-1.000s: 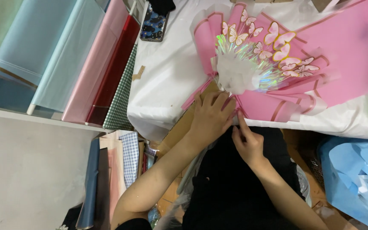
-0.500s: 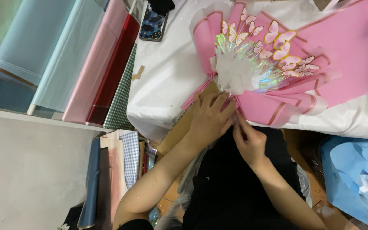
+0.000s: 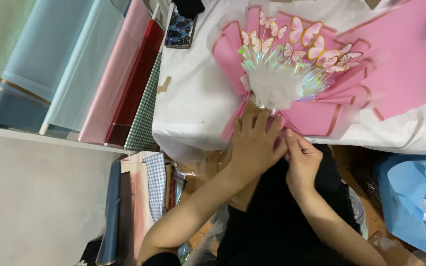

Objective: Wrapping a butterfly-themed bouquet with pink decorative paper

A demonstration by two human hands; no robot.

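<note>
A pink paper bouquet (image 3: 316, 64) with butterfly cut-outs, shiny foil and white tissue at its middle lies on the white-covered table (image 3: 193, 98). My left hand (image 3: 255, 145) wraps around the bouquet's narrow stem end at the table's edge, fingers spread over it. My right hand (image 3: 301, 157) pinches at the same stem end, right beside the left hand's fingers. What the fingertips hold there is hidden.
A phone (image 3: 181, 29) lies at the table's far left corner. Rolls of wrapping paper (image 3: 99, 74) in blue, pink, red and green check lean on a shelf to the left. Blue paper (image 3: 415, 197) is piled at lower right. More sheets (image 3: 139, 207) stand below the table.
Both hands stay at the stem end; the fingers have shifted only slightly.
</note>
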